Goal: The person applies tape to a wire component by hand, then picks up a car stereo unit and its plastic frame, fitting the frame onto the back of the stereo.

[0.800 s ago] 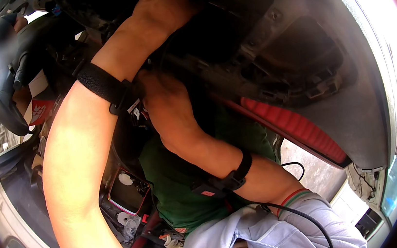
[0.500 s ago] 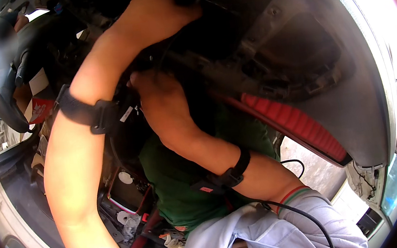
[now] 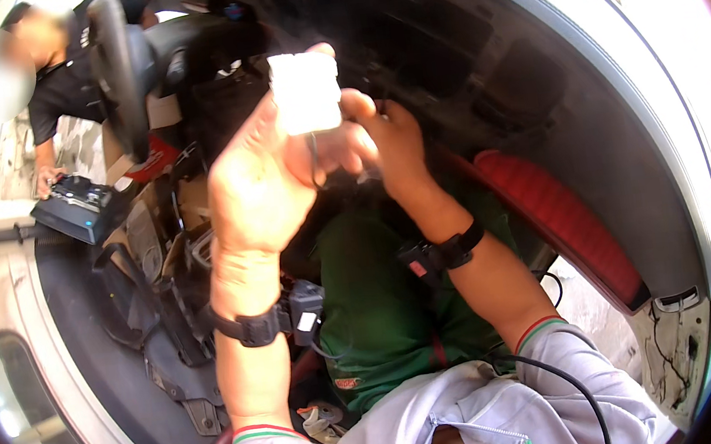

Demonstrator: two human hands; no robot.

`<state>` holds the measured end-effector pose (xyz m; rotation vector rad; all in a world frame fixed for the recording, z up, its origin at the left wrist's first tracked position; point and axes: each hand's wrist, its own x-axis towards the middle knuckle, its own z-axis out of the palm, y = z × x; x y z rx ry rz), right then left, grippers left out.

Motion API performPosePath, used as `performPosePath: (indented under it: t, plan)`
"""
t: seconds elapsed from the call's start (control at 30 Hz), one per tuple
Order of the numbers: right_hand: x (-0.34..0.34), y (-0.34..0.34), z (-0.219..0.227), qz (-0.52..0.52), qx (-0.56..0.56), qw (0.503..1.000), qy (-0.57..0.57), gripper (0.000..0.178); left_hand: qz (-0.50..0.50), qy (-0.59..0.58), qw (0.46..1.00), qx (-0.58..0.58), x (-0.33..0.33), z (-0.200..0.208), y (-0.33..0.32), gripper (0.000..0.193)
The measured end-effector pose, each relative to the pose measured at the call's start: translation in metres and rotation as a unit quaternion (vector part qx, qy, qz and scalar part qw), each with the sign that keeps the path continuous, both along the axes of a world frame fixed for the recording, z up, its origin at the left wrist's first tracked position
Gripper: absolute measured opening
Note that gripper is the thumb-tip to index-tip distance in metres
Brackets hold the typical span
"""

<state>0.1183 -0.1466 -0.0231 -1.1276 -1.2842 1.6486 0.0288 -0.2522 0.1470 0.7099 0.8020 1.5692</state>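
In front of the open dashboard I hold up a small white rectangular block (image 3: 306, 92), so overexposed that its surface detail is lost. My left hand (image 3: 253, 181) has its palm toward me and its fingers curled around the block. A thin dark loop (image 3: 314, 161) shows below the block, against the left hand's fingers. Close beside those fingers is my right hand (image 3: 403, 151), its fingers bent; whatever they pinch is hidden or blurred. Both wrists wear black straps, and the left strap (image 3: 258, 328) carries a small dark box.
The stripped dark dashboard (image 3: 441, 46) curves around the far and right sides. A red ribbed door panel (image 3: 552, 217) lies to the right. At the far left, beyond the steering wheel (image 3: 118, 78), another person in black (image 3: 66, 101) holds a black boxy unit (image 3: 82, 205).
Both hands have come out of the dark dashboard cavity toward me. The white block now shows in my left hand. The other person and the black unit have come into view at left.
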Motion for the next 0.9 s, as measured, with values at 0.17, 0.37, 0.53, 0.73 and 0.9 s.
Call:
performPosePath:
  t: [0.17,0.37,0.53,0.73,0.9]
  plan:
    - [0.014,-0.004,0.037,0.042,0.166,0.962,-0.213,0.051,0.06,-0.014,0.998,0.024,0.031,0.011,-0.074,0.085]
    - [0.091,-0.078,0.089,0.132,0.087,0.985,0.075,0.041,0.055,-0.13,0.99,-0.003,0.089,-0.054,-0.13,0.064]
    - [0.112,-0.121,0.121,0.33,-0.135,0.911,0.208,0.072,0.014,-0.239,0.97,-0.044,0.092,-0.059,-0.139,0.054]
    - [0.13,-0.141,0.128,0.262,-0.209,0.899,0.283,0.076,-0.022,-0.189,0.978,-0.079,0.099,-0.027,-0.145,0.054]
    - [0.129,-0.133,0.131,0.194,-0.206,0.92,0.273,0.059,0.049,0.098,0.988,-0.112,0.099,-0.02,-0.159,0.046]
